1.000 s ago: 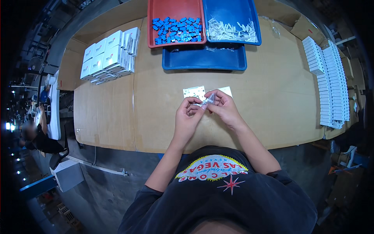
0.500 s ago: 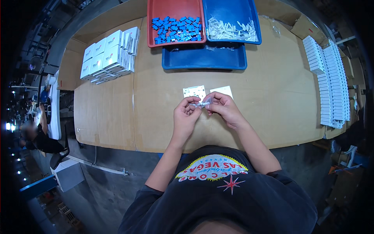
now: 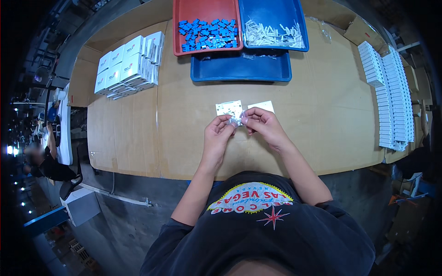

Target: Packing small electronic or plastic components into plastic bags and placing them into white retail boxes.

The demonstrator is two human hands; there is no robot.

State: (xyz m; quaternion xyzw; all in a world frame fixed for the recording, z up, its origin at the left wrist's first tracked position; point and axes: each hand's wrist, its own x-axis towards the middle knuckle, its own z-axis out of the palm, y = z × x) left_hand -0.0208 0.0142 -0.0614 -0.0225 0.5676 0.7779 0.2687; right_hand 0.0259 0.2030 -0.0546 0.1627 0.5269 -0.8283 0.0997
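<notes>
My left hand (image 3: 218, 138) and my right hand (image 3: 264, 128) meet over the near middle of the table, fingertips pinched. Between them is a small clear plastic bag (image 3: 238, 120), shiny and crumpled; what is in it is too small to make out. Just beyond my fingers a white square panel (image 3: 225, 106) with small dark spots lies on the cardboard. Beside it, partly covered by my right hand, rests a plain white square piece (image 3: 261, 106).
A red tray (image 3: 206, 48) of blue parts and a blue tray (image 3: 274, 9) of white sticks stand at the back, above another blue tray (image 3: 239, 76). White boxes (image 3: 120, 69) are stacked at left, more white boxes (image 3: 391, 101) in rows at right. A person (image 3: 53, 163) is far left.
The plastic bag has shifted between my fingers, and the white stick-like part seen in it earlier no longer shows. Both hands stay in nearly the same place.
</notes>
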